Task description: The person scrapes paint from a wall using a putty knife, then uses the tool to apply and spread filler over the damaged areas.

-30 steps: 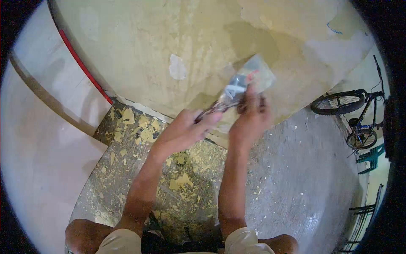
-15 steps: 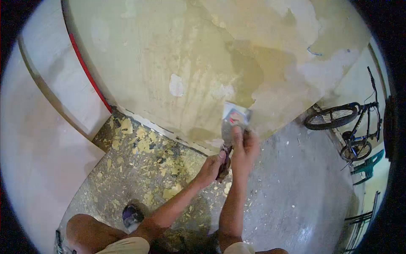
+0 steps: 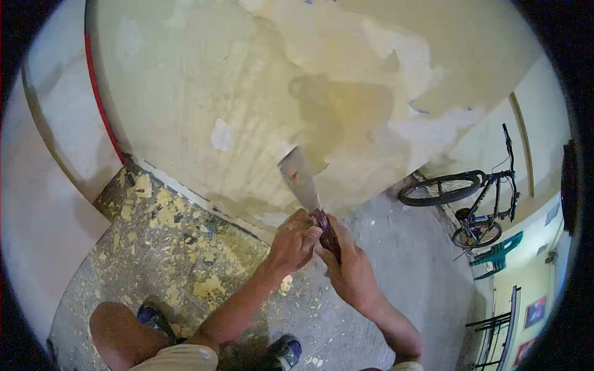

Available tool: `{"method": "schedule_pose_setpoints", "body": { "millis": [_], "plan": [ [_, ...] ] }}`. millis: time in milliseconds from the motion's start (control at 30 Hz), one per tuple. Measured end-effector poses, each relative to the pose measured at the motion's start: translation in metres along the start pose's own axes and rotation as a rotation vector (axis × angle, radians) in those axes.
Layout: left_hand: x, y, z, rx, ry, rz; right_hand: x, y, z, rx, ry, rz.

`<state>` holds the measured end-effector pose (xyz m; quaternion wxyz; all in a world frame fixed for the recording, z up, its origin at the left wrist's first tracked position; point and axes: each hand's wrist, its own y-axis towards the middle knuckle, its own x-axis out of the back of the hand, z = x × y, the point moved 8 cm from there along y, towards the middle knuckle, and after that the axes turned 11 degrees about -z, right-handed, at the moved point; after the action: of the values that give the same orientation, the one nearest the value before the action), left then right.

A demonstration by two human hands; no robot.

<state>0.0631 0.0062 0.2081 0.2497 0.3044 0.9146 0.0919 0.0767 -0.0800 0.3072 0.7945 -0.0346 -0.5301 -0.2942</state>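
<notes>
A putty knife (image 3: 302,182) with a broad metal blade and a dark reddish handle points up and away from me, its blade edge overlapping the wall in this view. My right hand (image 3: 354,271) is closed round the handle from the right. From the other side, my left hand (image 3: 293,243) grips the same handle near the base of the blade, thumb and curled fingers against it. Before me rises the wall (image 3: 247,167), yellowish, with peeled and pale patches. One bare white spot (image 3: 221,135) shows left of the blade.
Yellow paint flakes (image 3: 207,285) litter the grey floor (image 3: 396,272) along the wall's base. A bicycle (image 3: 476,195) leans at the right, near a green plastic chair (image 3: 497,255). White panels (image 3: 49,247) stand at the left. My shoes (image 3: 286,351) are below.
My right hand has moved from the blade down to the handle. The blade now tilts left. The view has turned right, and both shoes show now.
</notes>
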Motion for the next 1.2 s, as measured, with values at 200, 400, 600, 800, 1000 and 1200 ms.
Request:
{"method": "schedule_pose_setpoints", "body": {
  "millis": [200,400,600,800,1000,1200],
  "plan": [
    [-0.004,0.02,0.005,0.446,-0.215,-0.013,0.05,-0.011,-0.009,0.083,-0.041,-0.19],
    [-0.044,0.048,-0.027,0.524,-0.402,0.066,0.122,-0.016,-0.016,-0.068,0.088,-0.509],
    [-0.066,0.077,-0.055,0.443,-0.565,0.061,0.152,-0.008,0.007,0.001,-0.023,-0.735],
    [-0.044,0.096,-0.076,0.361,-0.514,0.036,0.14,0.004,0.029,0.124,0.109,-0.663],
    [-0.039,0.097,-0.088,0.349,-0.449,0.045,0.133,0.004,0.041,0.127,0.16,-0.68],
    [-0.032,0.108,-0.088,0.289,-0.386,0.05,0.127,0.008,0.048,0.11,0.166,-0.664]
  ]
}}
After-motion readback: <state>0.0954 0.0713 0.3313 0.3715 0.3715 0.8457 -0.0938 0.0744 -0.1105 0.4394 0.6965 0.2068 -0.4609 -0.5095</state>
